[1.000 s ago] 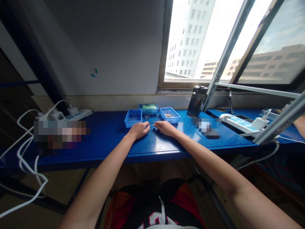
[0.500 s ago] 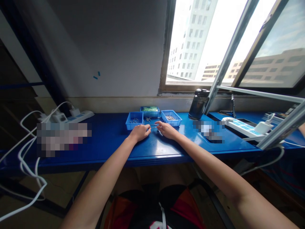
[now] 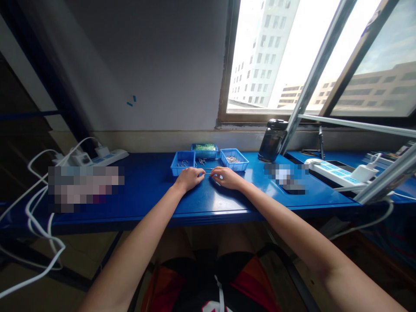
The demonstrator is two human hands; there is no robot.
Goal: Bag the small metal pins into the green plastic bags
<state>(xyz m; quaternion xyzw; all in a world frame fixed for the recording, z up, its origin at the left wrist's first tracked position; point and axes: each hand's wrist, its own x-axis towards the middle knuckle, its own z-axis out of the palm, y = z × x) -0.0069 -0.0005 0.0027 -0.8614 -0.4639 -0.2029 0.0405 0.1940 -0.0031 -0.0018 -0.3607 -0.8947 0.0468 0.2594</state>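
Left hand (image 3: 191,179): thumb and fingertips pinched together on the left end of a thin metal piece (image 3: 208,174). Piece spans the gap between the hands, just in front of the trays; one part or two, can't tell. Right hand (image 3: 226,178): thumb and fingertips meet at the right end, loop open behind them. To do it well, I'd keep both pinches light, tips level and the ends in line, wrists low over the table.

Surface, left to right: white cables (image 3: 19,290), left power strip (image 3: 112,157), blurred patch (image 3: 86,186), bare glossy blue table (image 3: 146,186), left tray (image 3: 177,170) with a few metal bits (image 3: 183,164), loose bits (image 3: 202,161) beside it, back tray (image 3: 204,155) with a green packet (image 3: 205,147), right tray (image 3: 239,167) with a fuller pile (image 3: 232,160), upright black bottle (image 3: 271,142), second blurred patch (image 3: 286,177), right power strip (image 3: 336,171) beyond.

Room: dim grey wall (image 3: 162,73) left, bright window (image 3: 299,47) right, slanting metal post (image 3: 313,71) across it.
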